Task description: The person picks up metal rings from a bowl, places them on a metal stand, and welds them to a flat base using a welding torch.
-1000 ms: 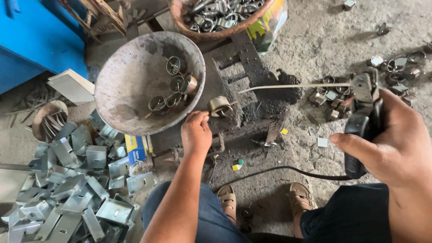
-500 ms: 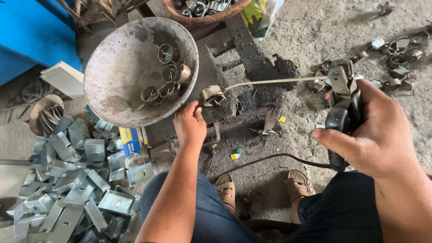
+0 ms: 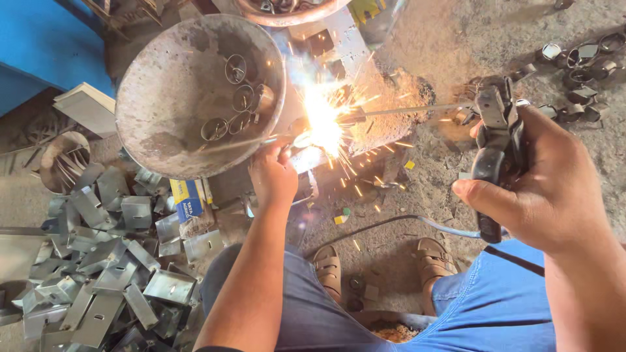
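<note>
My right hand [image 3: 544, 189] grips a black welding electrode holder [image 3: 493, 160], whose thin rod [image 3: 417, 109] reaches left to a bright arc with flying sparks [image 3: 323, 120]. The arc burns on a small metal ring piece resting on a dark steel block [image 3: 365, 78]. My left hand [image 3: 274, 176] is closed just below the arc, steadying that piece; glare hides the exact grip. A black cable [image 3: 398, 225] runs from the holder across the ground.
A grey metal bowl [image 3: 163, 98] holding several ring clamps sits left of the arc. A heap of bent steel brackets [image 3: 111, 261] lies at lower left. More ring clamps [image 3: 580, 62] lie at upper right. My sandalled feet [image 3: 381, 264] rest below.
The arc has struck: bright light and sparks now burst at the rod tip, where before the rod only rested on the piece. Both hands hold roughly the same places.
</note>
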